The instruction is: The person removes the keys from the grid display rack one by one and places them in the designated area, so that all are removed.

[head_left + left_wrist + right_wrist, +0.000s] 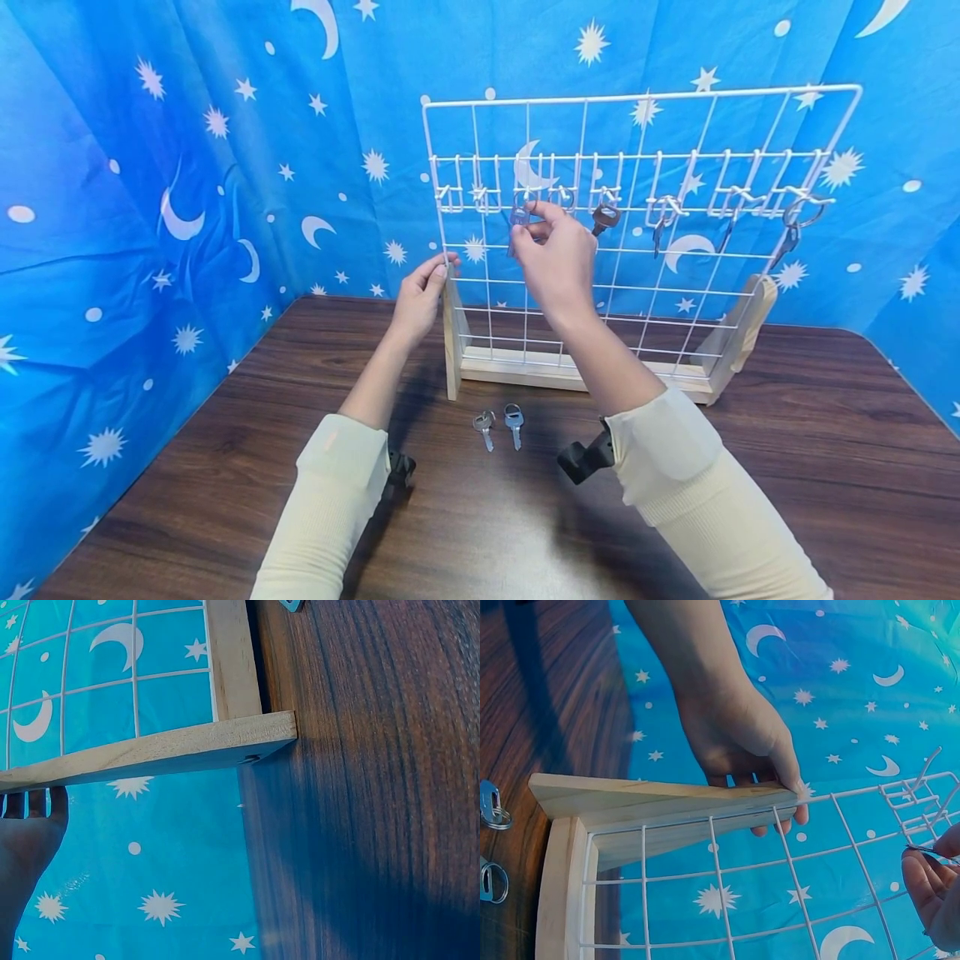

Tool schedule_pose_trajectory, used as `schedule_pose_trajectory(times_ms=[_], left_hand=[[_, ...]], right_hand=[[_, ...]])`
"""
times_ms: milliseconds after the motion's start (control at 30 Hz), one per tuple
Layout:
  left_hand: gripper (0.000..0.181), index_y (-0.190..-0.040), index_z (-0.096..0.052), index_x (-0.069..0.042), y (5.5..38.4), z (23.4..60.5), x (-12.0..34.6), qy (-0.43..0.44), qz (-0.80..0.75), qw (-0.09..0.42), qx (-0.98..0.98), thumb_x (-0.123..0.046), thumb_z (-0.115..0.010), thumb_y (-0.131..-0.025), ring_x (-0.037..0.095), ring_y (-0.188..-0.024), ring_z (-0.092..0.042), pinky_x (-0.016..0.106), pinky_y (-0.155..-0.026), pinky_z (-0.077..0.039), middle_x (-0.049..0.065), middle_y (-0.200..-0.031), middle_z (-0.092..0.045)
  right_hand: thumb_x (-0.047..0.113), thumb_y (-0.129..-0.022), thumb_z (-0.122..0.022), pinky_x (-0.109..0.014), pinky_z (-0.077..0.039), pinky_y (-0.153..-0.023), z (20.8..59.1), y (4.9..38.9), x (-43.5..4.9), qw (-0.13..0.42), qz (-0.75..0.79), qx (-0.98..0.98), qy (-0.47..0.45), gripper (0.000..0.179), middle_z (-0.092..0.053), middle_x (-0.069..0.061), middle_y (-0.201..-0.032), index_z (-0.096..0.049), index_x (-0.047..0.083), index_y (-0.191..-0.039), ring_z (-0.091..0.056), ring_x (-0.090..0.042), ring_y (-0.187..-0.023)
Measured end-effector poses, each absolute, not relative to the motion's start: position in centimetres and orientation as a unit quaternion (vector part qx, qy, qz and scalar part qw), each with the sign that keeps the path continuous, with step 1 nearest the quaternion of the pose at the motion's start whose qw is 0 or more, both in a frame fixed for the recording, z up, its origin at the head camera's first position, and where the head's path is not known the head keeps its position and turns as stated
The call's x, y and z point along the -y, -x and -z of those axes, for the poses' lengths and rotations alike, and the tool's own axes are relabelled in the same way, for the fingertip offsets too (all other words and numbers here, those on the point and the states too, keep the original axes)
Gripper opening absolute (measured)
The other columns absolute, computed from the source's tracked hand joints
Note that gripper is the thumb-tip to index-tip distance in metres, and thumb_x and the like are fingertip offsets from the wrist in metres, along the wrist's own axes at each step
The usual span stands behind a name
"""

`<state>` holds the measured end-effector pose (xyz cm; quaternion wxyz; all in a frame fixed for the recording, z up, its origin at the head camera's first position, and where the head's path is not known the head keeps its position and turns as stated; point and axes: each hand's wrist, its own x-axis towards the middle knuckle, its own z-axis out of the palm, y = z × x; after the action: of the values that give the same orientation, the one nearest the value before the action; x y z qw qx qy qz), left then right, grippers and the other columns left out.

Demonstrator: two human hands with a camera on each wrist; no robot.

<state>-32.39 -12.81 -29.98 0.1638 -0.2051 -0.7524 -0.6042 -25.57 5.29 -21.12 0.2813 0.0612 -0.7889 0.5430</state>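
A white wire grid rack (585, 287) stands on a wooden base. My left hand (418, 300) grips the upper end of its left wooden side support (452, 337); the right wrist view shows the thumb on one side and fingers on the other. Thumb and fingers of my right hand (558, 262) pinch a silver key (519, 218) by its head, up at the row of white hooks (480, 198). Its ring is close to a hook; whether it is over the hook, I cannot tell. A dark key (606, 217) hangs just right of that hand.
Two silver keys with rings, one left (484, 430) and one right (513, 425), lie on the dark wooden table (465, 517) before the rack. More keys (787, 237) hang from hooks farther right. A blue star-and-moon cloth (247, 167) hangs behind and at the sides.
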Motion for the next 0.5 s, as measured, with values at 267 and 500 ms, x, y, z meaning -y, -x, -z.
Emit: schedule_pose_trajectory(times_ms=[267,500], left_hand=[[0.035,-0.127,-0.053,-0.001,32.39,30.01,12.74,0.205,0.605,0.169,0.751,-0.019,-0.038,-0.101,0.024,-0.112,-0.055,0.032,-0.097,-0.041,0.014,-0.123,-0.057],[0.036,-0.127,-0.053,0.001,32.4,30.02,12.76,0.205,0.599,0.174,0.755,-0.019,-0.038,-0.101,0.024,-0.111,-0.055,0.034,-0.096,-0.042,0.014,-0.122,-0.058]], right_hand=[[0.015,-0.091,-0.059,-0.023,-0.052,-0.062,21.27,25.04,-5.4,0.283,-0.554,0.779,-0.082,0.028,-0.07,-0.007,-0.089,-0.063,0.002,-0.116,-0.067,-0.013,-0.075],[0.013,-0.091,-0.058,-0.023,-0.054,-0.069,21.28,24.53,-5.52,0.269,-0.583,0.76,-0.1,0.023,-0.07,-0.01,-0.089,-0.065,0.0,-0.109,-0.067,-0.016,-0.075]])
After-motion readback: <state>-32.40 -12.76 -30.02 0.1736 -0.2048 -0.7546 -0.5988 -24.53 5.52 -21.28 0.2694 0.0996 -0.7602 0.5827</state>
